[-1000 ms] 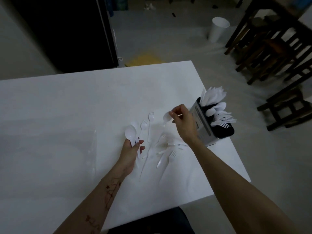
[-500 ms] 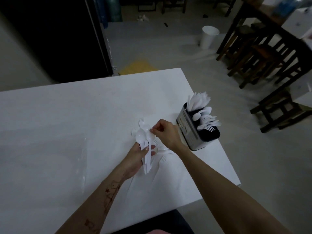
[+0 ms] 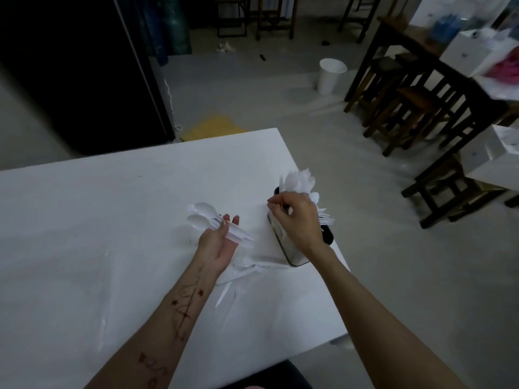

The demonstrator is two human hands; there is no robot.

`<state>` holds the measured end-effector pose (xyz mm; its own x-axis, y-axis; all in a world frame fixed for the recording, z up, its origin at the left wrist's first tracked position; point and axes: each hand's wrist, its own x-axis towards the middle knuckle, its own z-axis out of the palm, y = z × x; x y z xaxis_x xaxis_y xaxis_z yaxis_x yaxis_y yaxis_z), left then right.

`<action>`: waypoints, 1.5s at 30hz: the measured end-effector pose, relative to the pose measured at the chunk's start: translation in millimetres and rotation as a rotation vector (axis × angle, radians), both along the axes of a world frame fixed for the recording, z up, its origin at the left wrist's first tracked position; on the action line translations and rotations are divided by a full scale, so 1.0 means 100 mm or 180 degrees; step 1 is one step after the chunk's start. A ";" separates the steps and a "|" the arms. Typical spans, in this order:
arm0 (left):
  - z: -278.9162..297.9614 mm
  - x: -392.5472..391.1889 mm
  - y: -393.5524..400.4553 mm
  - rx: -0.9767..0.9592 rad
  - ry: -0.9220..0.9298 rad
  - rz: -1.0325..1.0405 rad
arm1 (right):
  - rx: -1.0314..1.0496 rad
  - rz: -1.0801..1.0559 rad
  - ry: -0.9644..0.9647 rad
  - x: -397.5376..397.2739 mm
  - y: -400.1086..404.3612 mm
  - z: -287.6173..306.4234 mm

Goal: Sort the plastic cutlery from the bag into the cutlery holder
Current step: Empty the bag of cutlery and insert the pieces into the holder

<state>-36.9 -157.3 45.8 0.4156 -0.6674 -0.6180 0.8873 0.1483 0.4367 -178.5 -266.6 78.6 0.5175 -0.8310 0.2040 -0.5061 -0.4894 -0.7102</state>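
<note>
My left hand [image 3: 217,244] is palm up above the white table [image 3: 112,206] and grips a bundle of white plastic spoons [image 3: 202,216], bowls pointing left and handles pointing right. My right hand [image 3: 295,219] hovers over the metal cutlery holder [image 3: 292,255] at the table's right edge, fingers curled with the tips at its near rim. I cannot make out whether they pinch anything. White knives, spoons and forks [image 3: 299,181] stand in the holder. Several loose forks and knives [image 3: 247,266] lie on the table below my left hand.
A clear plastic bag [image 3: 104,290] lies flat on the table to the left. The table's right edge runs just past the holder. On the floor beyond stand a white bin [image 3: 331,77] and dark wooden stools [image 3: 404,108] under a table.
My right hand left the spoon bundle and moved right to the holder. My left hand turned palm up and lifted the spoons. The camera view tilted up.
</note>
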 end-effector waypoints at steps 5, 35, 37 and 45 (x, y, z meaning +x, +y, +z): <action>0.11 -0.20 -0.53 -0.0107 -0.0002 0.0256 | -0.1024 -0.0052 0.1093 -0.31 -0.34 -0.12; 0.16 -0.93 -1.08 0.0850 -0.3912 -0.0728 | 0.0085 0.0094 -0.0831 -0.35 -0.67 -0.03; 0.16 -0.94 -1.03 0.0796 -0.4028 -0.0840 | 0.0126 0.0062 -0.0831 -0.36 -0.67 -0.04; -0.11 -1.01 -1.04 0.0585 -0.3605 -0.1053 | -0.0278 0.0697 -0.0501 -0.29 -0.60 -0.07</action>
<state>-138.2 -261.2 34.4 0.6104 -0.7847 -0.1083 -0.0328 -0.1616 0.9863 -208.0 -326.6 72.1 0.6390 -0.6787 0.3619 -0.2684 -0.6377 -0.7220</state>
